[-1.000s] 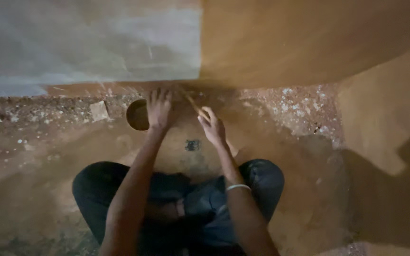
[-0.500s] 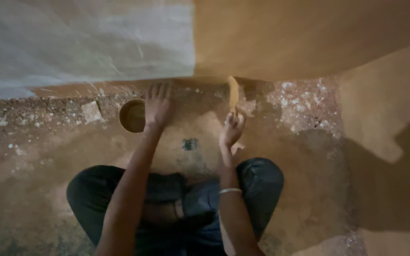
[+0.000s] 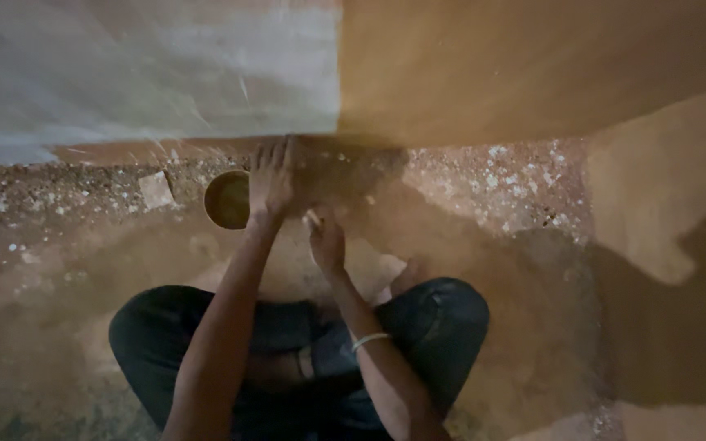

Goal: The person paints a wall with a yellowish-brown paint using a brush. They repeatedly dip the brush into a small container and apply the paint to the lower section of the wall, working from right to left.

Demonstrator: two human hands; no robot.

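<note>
Head camera, looking straight down: a person sits cross-legged in dark trousers (image 3: 418, 327) on a rough, speckled floor (image 3: 500, 188) at the foot of a wall. The left hand (image 3: 273, 181) reaches forward with its fingers spread and fairly flat, pressed at the seam where floor meets wall; it grips nothing that can be seen. Just to the left of that hand, touching or nearly touching its edge, stands a small round bowl (image 3: 224, 200) of brownish liquid or paste, its rim partly covered by the hand. The right hand (image 3: 327, 242) sits nearer the body, a little behind and to the right of the left hand, fingers curled loosely; a short pale tip shows at its upper edge, but whether the hand is closed on a tool cannot be told in the dim, blurred light. A pale bangle (image 3: 369, 340) circles the right wrist. Farther left of the bowl a small flat stone chip (image 3: 157, 189) lies on the floor. Beyond the left hand the wall is split in two: a pale grey-white section (image 3: 149, 73) on its left side and an ochre-brown section (image 3: 533, 65) on its right, with the boundary rising almost directly above the fingertips.
</note>
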